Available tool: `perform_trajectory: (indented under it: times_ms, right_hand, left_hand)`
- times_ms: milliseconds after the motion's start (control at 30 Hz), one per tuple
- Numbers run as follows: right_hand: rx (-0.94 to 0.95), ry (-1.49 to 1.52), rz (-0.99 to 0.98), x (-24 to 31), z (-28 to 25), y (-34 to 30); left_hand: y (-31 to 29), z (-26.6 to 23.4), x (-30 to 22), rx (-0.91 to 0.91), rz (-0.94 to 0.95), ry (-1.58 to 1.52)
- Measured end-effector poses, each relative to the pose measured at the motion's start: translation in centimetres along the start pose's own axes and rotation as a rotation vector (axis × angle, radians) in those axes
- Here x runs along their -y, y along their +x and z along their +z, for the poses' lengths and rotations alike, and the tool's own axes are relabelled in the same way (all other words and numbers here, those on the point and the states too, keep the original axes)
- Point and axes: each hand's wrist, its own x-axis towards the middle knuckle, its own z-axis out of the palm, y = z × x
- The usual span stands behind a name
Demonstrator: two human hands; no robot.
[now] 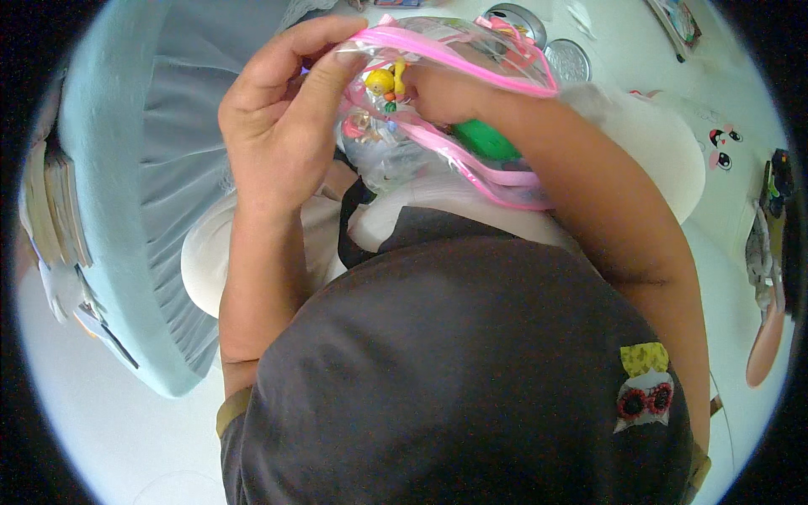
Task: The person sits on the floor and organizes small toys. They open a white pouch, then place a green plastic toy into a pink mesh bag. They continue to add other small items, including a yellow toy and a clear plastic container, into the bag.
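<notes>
A clear plastic pouch with a pink zipper edge [471, 69] gapes open above my lap. My left hand [282, 118] pinches its left rim between thumb and fingers. Through the opening reaches my right hand [450, 97], its fingers curled and partly hidden. At those fingertips is a yellow beaded charm [380, 82] with small orange and green beads below it. Inside the pouch, under my right wrist, lies a green object [486, 140] whose kind I cannot make out. Crumpled clear plastic [387, 160] shows at the pouch's lower left.
A round metal tin [515, 21] and a silver lid [568, 61] lie beyond the pouch. To the left stands a light-blue padded edge [109, 210] with grey gathered cloth, books [55, 206] past it. A pink-handled brush-like item [764, 345] is at far right.
</notes>
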Motion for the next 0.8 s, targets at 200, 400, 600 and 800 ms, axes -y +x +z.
perform_trajectory:
  times_ms: [200, 400, 600, 800]
  right_hand:
    - [-0.425, -0.132, -0.135, -2.4, 1.8, -1.0]
    - [-0.224, -0.024, 0.093, -4.4, 0.5, -0.8]
    - [-0.050, 0.286, 0.141, -1.6, -1.0, -0.7]
    - [0.082, 0.406, 0.059, -2.7, 2.5, 0.9]
  left_hand:
    - [0.0, 0.7, -0.4, 0.034, 0.050, -0.051]
    - [-0.4, 0.4, -0.6, 0.041, 0.005, 0.068]
    - [-0.2, 0.8, 0.6, -0.006, -0.056, 0.032]
    - [-0.2, 1.5, 0.5, 0.045, -0.070, 0.011]
